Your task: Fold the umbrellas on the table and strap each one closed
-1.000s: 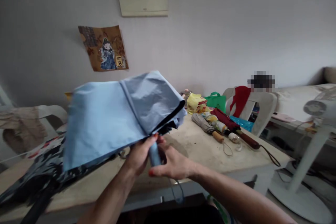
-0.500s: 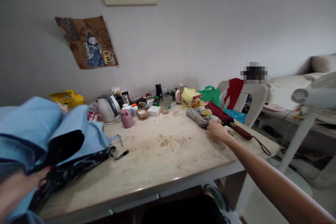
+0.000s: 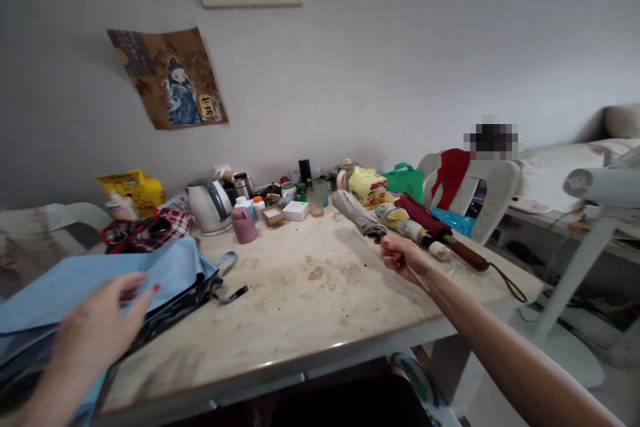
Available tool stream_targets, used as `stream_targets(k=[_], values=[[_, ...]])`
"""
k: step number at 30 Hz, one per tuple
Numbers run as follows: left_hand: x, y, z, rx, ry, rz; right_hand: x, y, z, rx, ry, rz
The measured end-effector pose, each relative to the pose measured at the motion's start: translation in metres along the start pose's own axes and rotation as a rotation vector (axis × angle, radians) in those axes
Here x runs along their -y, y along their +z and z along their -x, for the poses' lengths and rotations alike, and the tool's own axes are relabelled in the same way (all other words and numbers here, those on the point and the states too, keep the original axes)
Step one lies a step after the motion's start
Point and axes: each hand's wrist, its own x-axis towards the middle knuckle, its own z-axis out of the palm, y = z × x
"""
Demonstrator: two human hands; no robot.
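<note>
Blue umbrella [image 3: 70,283]: slack, on the table's [image 3: 280,320] left end
Left hand [image 3: 107,320]: blurred over it, fingers parted, grasping nothing; contact unclear
Grey umbrella [image 3: 357,212]: furled, right of centre
Right hand [image 3: 406,257]: closed around its near end
Maroon umbrella [image 3: 427,222]: lying farther right

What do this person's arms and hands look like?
The left hand and right hand are gloveless, the visible forearms sleeveless, with no watch or bracelet showing. The left thumbnail looks bright red; the right hand's nails are too small to judge.
</note>
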Motion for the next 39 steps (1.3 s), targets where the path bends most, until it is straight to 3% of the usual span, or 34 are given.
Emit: stream_targets(k=[2,4,7,9,13,18,21,23,26,30,32,33,35,37,39], values=[[-0.044,0.019,0.015,0.171,0.04,0.342,0.009,0.022,0.017,0.225,-0.023,-0.47],[-0.087,0.044,0.032,0.379,0.076,0.684,0.016,0.044,0.032,0.457,0.001,-0.736],[-0.138,0.078,0.053,0.553,0.155,1.027,0.022,0.076,0.054,0.703,0.036,-0.84],[-0.161,0.091,0.06,0.617,0.248,1.169,0.023,0.091,0.068,0.817,0.053,-0.913],[-0.182,0.097,0.063,0.594,0.386,1.182,0.019,0.1,0.087,1.017,0.119,-1.094],[-0.184,0.097,0.062,0.659,0.439,1.135,0.006,0.093,0.091,1.111,0.179,-1.175],[-0.182,0.096,0.063,0.636,0.442,1.099,0.005,0.095,0.094,1.005,0.169,-1.11],[-0.182,0.092,0.066,0.592,0.421,1.102,0.01,0.098,0.096,0.794,0.108,-0.92],[-0.182,0.078,0.071,0.585,0.383,1.199,0.023,0.097,0.089,0.415,-0.048,-0.35],[-0.183,0.042,0.075,0.619,0.406,1.56,0.03,0.078,0.057,-0.139,-0.344,0.552],[-0.181,0.023,0.074,0.659,0.506,1.728,0.03,0.069,0.037,-0.327,-0.364,0.737],[-0.178,0.016,0.072,0.672,0.557,1.768,0.031,0.067,0.029,-0.352,-0.317,0.725],[-0.17,0.01,0.069,0.656,0.58,1.782,0.034,0.068,0.017,-0.268,-0.164,0.481],[-0.159,0.017,0.065,0.616,0.471,1.736,0.039,0.076,0.016,-0.111,-0.022,0.063],[-0.147,0.033,0.062,0.611,0.28,1.655,0.043,0.081,0.021,0.021,0.047,-0.254]])
